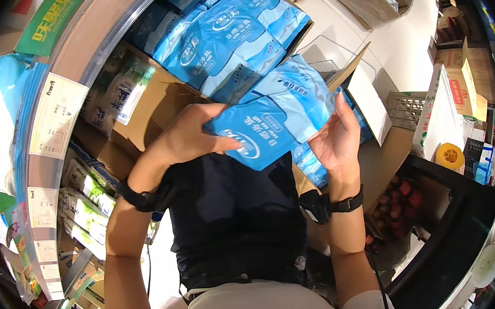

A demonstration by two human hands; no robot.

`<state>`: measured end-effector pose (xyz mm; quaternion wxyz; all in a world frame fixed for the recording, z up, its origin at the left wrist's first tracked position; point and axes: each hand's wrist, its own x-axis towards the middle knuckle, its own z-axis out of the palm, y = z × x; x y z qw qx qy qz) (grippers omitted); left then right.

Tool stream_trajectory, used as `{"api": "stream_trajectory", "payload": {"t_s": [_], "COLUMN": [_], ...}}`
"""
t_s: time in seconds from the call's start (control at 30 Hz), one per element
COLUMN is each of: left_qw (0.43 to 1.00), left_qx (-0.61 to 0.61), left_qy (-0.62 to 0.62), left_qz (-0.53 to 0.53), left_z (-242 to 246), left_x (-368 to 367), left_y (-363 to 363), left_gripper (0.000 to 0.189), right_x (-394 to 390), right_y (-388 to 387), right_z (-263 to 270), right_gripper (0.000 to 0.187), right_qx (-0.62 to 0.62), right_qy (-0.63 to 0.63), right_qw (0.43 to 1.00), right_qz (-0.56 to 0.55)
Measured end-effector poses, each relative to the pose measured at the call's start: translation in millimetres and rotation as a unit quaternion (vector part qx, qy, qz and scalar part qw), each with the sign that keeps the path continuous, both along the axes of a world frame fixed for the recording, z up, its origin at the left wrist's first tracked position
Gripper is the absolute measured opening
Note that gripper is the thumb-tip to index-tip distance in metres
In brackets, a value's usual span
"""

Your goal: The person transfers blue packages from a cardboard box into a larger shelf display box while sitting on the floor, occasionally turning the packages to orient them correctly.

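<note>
A blue plastic bag of sea salt is held up in front of my chest, its printed side facing the camera. My left hand grips its lower left corner, thumb on top. At the bag's right edge is my right hand, palm towards the bag, thumb up; its other fingers are partly hidden behind the bag. Just beyond lie rows of like blue salt bags in an open cardboard box. More blue bags show below the held bag, beside my right wrist.
Along the left runs a shelf edge with price tags and packaged goods. White packets sit in a carton under the salt box. An open carton flap sticks up at the right, near a grey plastic crate and a black bin edge.
</note>
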<state>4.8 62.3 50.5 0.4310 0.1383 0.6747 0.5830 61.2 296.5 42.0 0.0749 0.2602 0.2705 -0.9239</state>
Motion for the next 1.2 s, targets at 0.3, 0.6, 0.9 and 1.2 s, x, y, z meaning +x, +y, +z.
{"api": "stream_trajectory", "payload": {"t_s": [0.3,0.6,0.9,1.2], "left_qw": [0.996,0.905,0.889,0.881], "left_qx": [-0.036,0.314,0.285,0.282], "left_qy": [-0.008,-0.228,-0.196,-0.190], "left_qz": [-0.077,0.173,0.299,0.330], "left_z": [4,-20,-24,-28], "left_x": [-8,10,16,12], "left_y": [-13,-9,12,-8], "left_gripper": [0.033,0.062,0.049,0.037], "right_x": [-1,32,15,-3], "right_y": [26,-4,-31,-40], "right_z": [7,-29,-10,-21], "right_gripper": [0.040,0.045,0.046,0.037], "right_qx": [0.371,0.216,0.316,0.323], "right_qy": [0.195,0.109,0.150,0.205], "right_qw": [0.828,0.965,0.901,0.902], "right_qz": [0.372,0.098,0.256,0.202]}}
